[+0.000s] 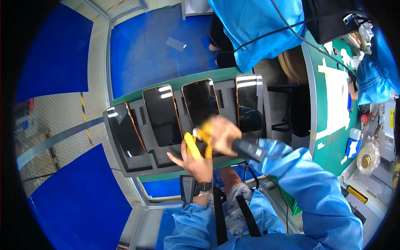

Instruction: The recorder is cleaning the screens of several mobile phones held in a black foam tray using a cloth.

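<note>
My left hand [197,163] is at the front edge of a dark grey foam tray [137,167], its fingers spread, two of them in yellow finger cots. My right hand [223,135] is right beside it, above the near end of a phone [201,98] with a dark screen and orange edge. Motion smears the right hand's yellow-covered fingers. Something small and whitish shows at their tips, too unclear to name. Further phones lie screen up in the tray: one at the left end [127,131], one left of my hands [162,116] and one at the right [250,98].
The tray lies on a green-topped table [179,78]. Across it stands a person in a blue smock [262,33]. A black stool [299,110] is to the right, before a green workbench [327,154] with a roll of clear tape [367,160]. Dark cables hang overhead.
</note>
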A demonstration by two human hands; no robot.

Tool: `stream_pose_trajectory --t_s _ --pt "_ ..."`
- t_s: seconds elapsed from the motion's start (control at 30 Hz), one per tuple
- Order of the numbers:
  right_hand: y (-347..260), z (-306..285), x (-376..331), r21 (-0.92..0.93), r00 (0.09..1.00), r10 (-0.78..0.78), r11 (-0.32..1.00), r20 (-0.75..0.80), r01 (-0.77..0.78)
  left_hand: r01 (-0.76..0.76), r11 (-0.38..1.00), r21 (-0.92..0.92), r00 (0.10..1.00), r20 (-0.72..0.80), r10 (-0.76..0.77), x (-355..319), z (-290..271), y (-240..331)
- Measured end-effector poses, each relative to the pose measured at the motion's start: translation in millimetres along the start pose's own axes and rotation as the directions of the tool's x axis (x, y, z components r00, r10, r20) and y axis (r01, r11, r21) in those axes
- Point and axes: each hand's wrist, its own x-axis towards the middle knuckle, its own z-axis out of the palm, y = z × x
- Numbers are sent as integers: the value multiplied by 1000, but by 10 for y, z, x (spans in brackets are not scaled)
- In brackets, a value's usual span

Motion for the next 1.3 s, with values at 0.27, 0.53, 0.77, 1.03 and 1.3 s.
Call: stream_pose_trajectory --t_s 0.27,0.53,0.77,1.03,1.3 --pt "380 -99 864 110 952 250 966 -180 -233 -7 999 41 999 -41 8 3 -14 -35" --pt "12 96 248 42 990 -119 992 70 116 57 997 50 996 -76 -53 -17 31 6" --pt "95 -149 94 282 893 -366 914 261 292 36 998 -56 999 -30 -38 71 -52 48" --pt "359 -449 -42 218 826 -384 922 413 319 -59 998 -12 988 144 60 58 -107 9" --pt "578 -619 170 86 932 -209 978 296 192 -108 994 -23 982 152 110 132 -109 91"
